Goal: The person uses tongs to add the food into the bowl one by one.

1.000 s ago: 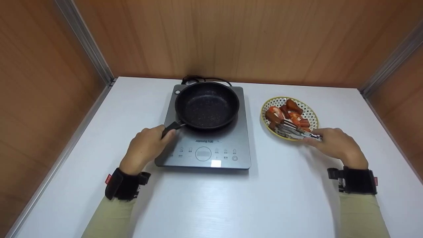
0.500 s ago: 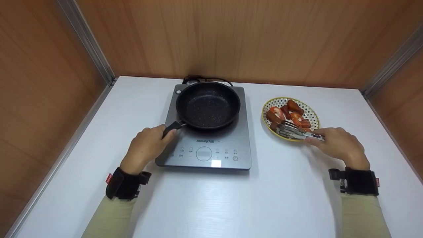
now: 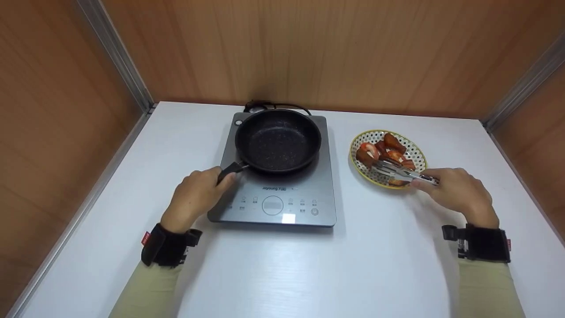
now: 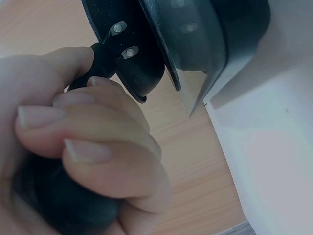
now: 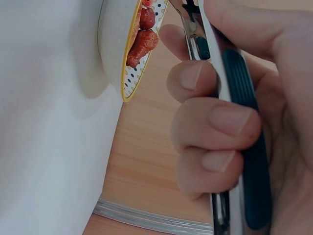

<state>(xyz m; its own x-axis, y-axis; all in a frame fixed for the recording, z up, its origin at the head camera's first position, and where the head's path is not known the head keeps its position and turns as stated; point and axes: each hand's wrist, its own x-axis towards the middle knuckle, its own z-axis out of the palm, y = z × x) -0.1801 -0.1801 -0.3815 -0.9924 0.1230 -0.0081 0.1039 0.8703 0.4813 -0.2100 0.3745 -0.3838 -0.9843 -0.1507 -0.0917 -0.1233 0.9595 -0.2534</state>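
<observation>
In the head view my left hand (image 3: 194,198) grips the black handle (image 3: 229,172) of a frying pan (image 3: 278,141), fingers wrapped round it in the left wrist view. The pan sits on a grey induction cooktop (image 3: 238,194), with no food inside. My right hand (image 3: 454,190) holds metal tongs (image 3: 408,174) with dark green grips (image 5: 249,147). The tongs' tips reach over a dotted, yellow-rimmed plate (image 3: 414,154) of drumstick-like browned pieces (image 3: 393,142), tomato slices (image 3: 369,149) and other reddish-brown food. I cannot tell whether a piece is between the tips.
A white table (image 3: 282,274) carries everything. A black cord (image 3: 287,106) lies behind the cooktop against the wooden back panel (image 3: 309,53). Wooden side panels with metal edge strips stand left and right.
My right hand has shifted slightly right and up, and the tongs look narrower at their tips. A light brown piece now shows below them at the plate's near side. The left hand stays put.
</observation>
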